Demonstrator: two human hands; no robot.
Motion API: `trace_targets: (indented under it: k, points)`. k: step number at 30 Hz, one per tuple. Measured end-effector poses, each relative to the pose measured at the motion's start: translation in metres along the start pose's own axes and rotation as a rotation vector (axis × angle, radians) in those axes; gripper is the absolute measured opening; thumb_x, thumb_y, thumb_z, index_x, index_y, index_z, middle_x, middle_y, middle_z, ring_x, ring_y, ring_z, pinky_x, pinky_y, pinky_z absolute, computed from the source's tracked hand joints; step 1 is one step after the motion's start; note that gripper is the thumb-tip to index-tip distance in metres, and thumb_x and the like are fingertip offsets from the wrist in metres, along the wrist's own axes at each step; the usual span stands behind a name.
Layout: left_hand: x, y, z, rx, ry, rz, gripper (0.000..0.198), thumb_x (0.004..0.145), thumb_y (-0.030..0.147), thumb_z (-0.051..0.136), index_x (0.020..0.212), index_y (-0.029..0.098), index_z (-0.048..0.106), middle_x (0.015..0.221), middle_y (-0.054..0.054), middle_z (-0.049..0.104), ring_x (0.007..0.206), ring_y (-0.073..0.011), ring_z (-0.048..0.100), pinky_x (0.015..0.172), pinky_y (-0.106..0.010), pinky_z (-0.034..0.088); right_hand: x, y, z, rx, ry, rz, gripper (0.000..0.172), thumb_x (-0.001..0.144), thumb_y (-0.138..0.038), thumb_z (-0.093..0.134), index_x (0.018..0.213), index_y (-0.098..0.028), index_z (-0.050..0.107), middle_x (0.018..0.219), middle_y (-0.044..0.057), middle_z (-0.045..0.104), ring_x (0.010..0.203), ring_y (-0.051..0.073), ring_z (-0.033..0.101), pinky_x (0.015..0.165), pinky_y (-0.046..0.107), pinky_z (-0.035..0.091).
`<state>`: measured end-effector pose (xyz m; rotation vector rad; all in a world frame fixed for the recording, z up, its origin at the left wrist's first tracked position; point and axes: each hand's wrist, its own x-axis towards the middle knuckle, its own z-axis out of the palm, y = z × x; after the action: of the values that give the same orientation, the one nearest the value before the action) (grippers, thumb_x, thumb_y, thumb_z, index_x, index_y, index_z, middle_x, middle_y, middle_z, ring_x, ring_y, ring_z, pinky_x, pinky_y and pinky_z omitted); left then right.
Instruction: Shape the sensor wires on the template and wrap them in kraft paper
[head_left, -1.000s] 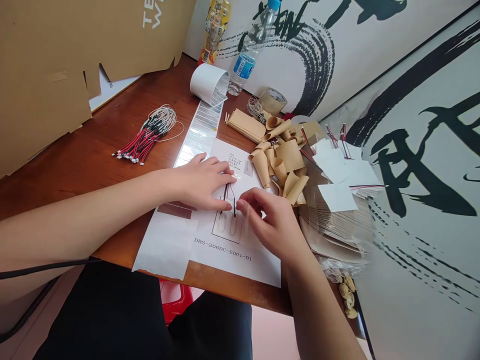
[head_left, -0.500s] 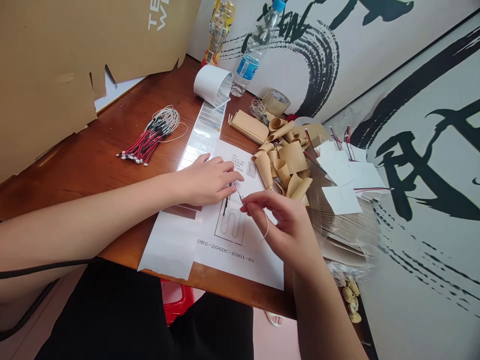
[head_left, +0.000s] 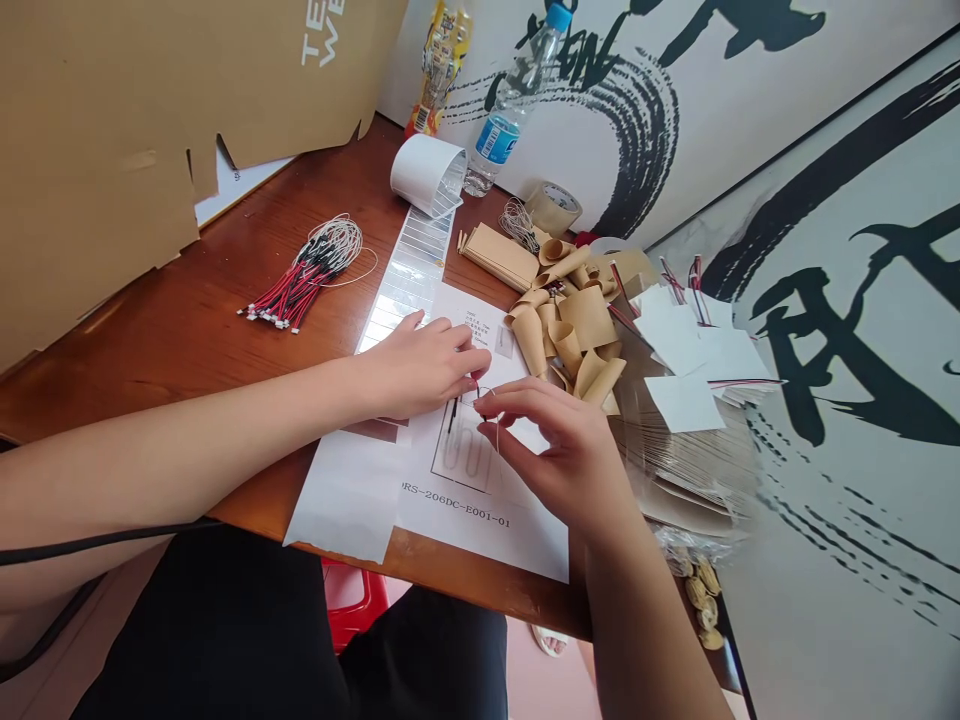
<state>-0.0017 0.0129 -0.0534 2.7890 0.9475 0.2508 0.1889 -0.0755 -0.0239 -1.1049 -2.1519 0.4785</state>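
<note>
A thin wire lead (head_left: 478, 387) with a dark part and a fine white strand spans the short gap between my hands, just over a printed sheet (head_left: 420, 500). My left hand (head_left: 429, 368) rests on the sheet, thumb and fingers closed on one end of the lead. With thumb and fingertips my right hand (head_left: 559, 435) pinches the dark section near the white strand, which loops up and hangs below the fingers. The sheet carries a drawing of a winding line in a rectangle. Beneath my left wrist lies a long strip of silvery labels (head_left: 409, 265), its far end curled up.
A bundle of red, black and white wire leads (head_left: 311, 275) lies at left. Rolled brown paper pieces (head_left: 566, 325), clear tape (head_left: 555, 207) and a water bottle (head_left: 499, 130) stand behind. White cards with wires (head_left: 686, 400) are stacked at right. A cardboard sheet (head_left: 150, 130) rises at left.
My right hand has moved slightly left, closer to my left hand, and its fingers have shifted on the lead. The left fingers have curled in more. The white strand now loops upward.
</note>
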Motion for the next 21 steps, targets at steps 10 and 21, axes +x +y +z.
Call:
trace_targets:
  k: [10,21]
  points:
    - [0.0012,-0.0013,0.0017,0.016,0.001,0.003,0.030,0.107,0.039,0.039,0.116,0.023,0.063,0.125,-0.010,0.064,0.114,-0.0310,0.057,0.102,-0.052,0.037,-0.0013,0.0060,0.0033,-0.365,0.168,-0.194,0.013,0.092,-0.010,0.071,0.094,-0.023,0.073,0.085,0.001,0.072,0.072,0.013,0.068,0.065,0.024,0.054]
    - [0.0042,-0.0029,-0.0002,-0.051,-0.007,-0.048,0.035,0.106,0.028,0.035,0.126,0.020,0.062,0.129,-0.010,0.067,0.118,-0.0297,0.058,0.104,-0.049,0.036,-0.0064,-0.0025,0.0074,-0.560,0.199,-0.111,0.014,0.091,-0.022,0.073,0.078,-0.020,0.069,0.085,0.005,0.058,0.078,0.020,0.053,0.067,0.034,0.043]
